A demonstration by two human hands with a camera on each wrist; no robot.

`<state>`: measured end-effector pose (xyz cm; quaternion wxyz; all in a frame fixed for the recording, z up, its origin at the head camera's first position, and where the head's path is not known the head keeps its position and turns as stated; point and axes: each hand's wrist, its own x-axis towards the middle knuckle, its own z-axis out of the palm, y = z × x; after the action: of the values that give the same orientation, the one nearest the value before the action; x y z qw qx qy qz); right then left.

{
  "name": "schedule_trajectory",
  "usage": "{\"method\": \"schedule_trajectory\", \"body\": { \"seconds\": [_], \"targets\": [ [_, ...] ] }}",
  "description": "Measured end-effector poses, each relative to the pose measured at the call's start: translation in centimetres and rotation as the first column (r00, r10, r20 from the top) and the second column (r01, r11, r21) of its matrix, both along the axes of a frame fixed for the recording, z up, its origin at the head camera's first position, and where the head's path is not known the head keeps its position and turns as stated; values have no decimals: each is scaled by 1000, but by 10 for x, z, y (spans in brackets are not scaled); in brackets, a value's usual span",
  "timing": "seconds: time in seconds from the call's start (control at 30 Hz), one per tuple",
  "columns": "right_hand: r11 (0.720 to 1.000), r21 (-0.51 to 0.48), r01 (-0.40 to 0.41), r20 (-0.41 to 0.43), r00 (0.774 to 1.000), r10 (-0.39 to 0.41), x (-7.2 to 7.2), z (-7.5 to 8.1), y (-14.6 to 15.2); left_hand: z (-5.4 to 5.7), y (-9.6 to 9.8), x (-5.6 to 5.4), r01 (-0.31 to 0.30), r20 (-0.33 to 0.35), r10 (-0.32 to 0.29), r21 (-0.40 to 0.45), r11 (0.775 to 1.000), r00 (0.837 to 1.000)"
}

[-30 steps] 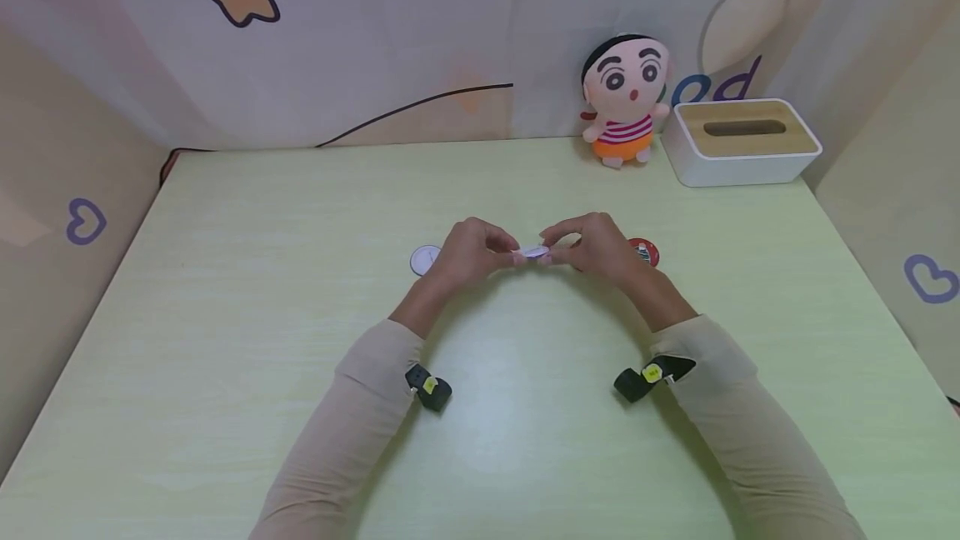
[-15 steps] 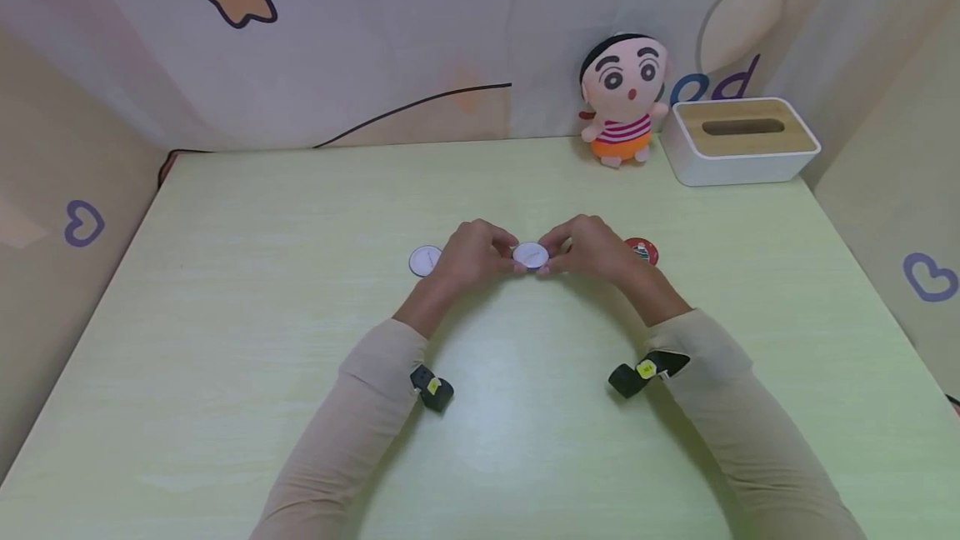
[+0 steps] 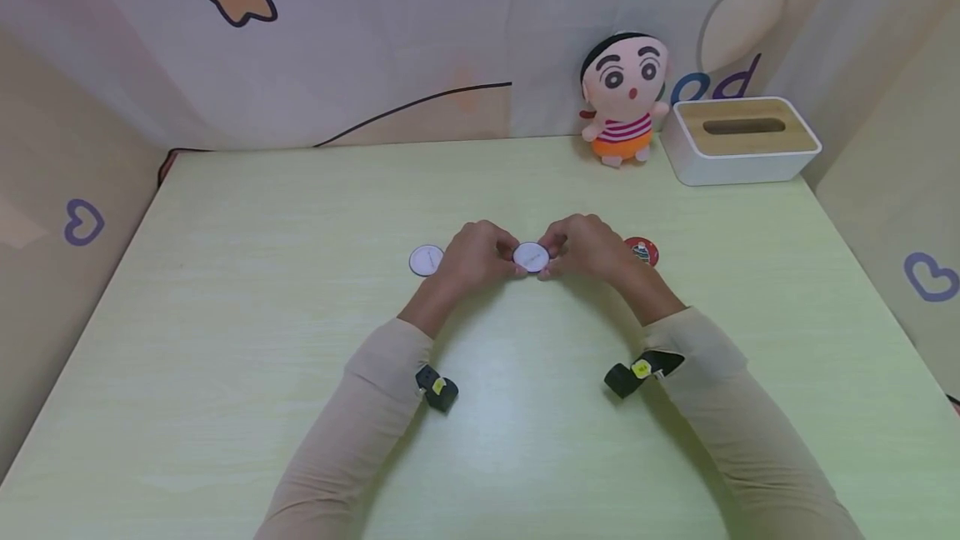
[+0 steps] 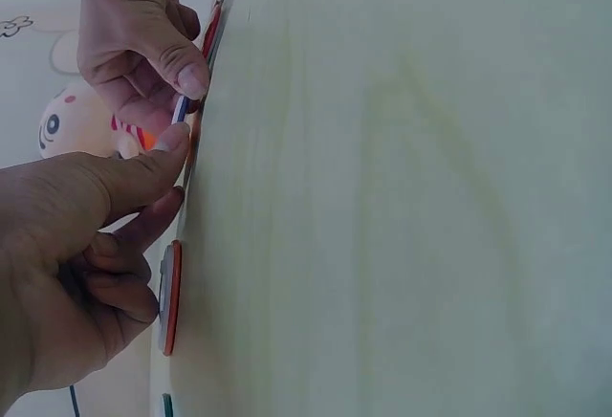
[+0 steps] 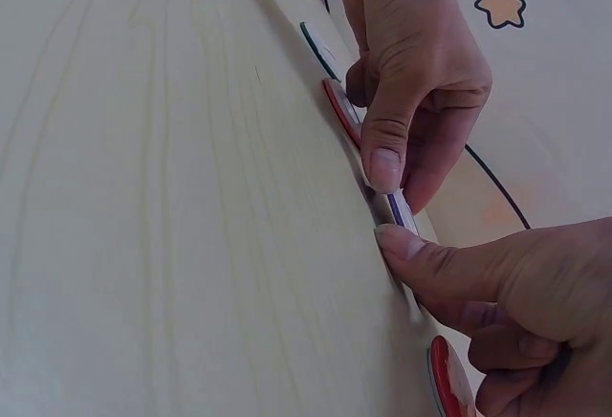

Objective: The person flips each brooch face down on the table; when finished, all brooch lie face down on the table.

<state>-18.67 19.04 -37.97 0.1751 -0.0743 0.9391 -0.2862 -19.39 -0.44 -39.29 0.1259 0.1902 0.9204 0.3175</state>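
Observation:
Between both hands is a round badge (image 3: 531, 257), white side up with a thin line across it and a dark blue rim. My left hand (image 3: 477, 255) pinches its left edge with thumb and fingers, and my right hand (image 3: 588, 247) pinches its right edge. In both wrist views the held badge (image 4: 181, 109) shows nearly edge-on, close to the tabletop. Another white-faced badge (image 3: 426, 260) lies left of my left hand. A red-rimmed badge (image 4: 170, 297) lies by the left hand, hidden in the head view. Beyond my right hand a red printed badge (image 3: 642, 252) is partly covered.
A plush doll (image 3: 624, 98) sits at the back right of the pale table (image 3: 247, 340), beside a white tissue box (image 3: 742, 142) with a wooden lid. Printed curtains (image 3: 360, 32) hang behind and at the sides. Each sleeve carries a small black camera (image 3: 437, 388).
The held badge, tilted almost edge-on a second ago, has turned flat with its white side up. Both hands stay nearly in place, and the forearms have shifted slightly inward.

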Motion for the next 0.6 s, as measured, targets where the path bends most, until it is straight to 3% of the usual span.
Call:
{"method": "schedule_trajectory", "body": {
  "seconds": [0.6],
  "targets": [
    [999,10,-46,14,999,46,1,2,1,3,4,3,-3,11,3,-32,999,1000]
  ]
}}
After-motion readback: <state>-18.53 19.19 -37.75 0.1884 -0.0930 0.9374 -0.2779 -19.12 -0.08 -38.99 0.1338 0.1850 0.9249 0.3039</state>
